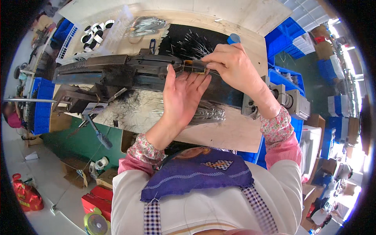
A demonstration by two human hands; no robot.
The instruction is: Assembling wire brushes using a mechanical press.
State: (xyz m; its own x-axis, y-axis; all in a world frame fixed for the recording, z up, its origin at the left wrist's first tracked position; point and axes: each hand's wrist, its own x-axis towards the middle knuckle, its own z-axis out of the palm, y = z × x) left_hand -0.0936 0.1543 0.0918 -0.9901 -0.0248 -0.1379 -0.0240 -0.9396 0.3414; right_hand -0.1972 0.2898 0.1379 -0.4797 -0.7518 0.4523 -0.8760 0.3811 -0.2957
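Note:
A long dark metal machine [149, 64] crosses the wooden bench. My left hand [179, 94] is palm up with fingers stretched out, its fingertips at the near side of a small slotted block [194, 65] with yellowish edges. On the block's right end, my right hand [237, 66] has thumb and forefinger pinched together; whatever lies between them is too small to make out. Behind the block, loose thin metal wires [199, 49] lie on a black mat [176, 35]. A bundle of silvery wires [211, 113] rests on the near side, to the right of my left wrist.
At the back left, a clear plastic basket [117, 29] holds black-and-white rolls, beside another wire bundle [149, 25]. A blue-capped item [234, 38] stands behind my right hand. Metal cylindrical parts [288, 100] jut out on the right, near blue crates [286, 37]. Dark bristles [129, 105] litter the bench.

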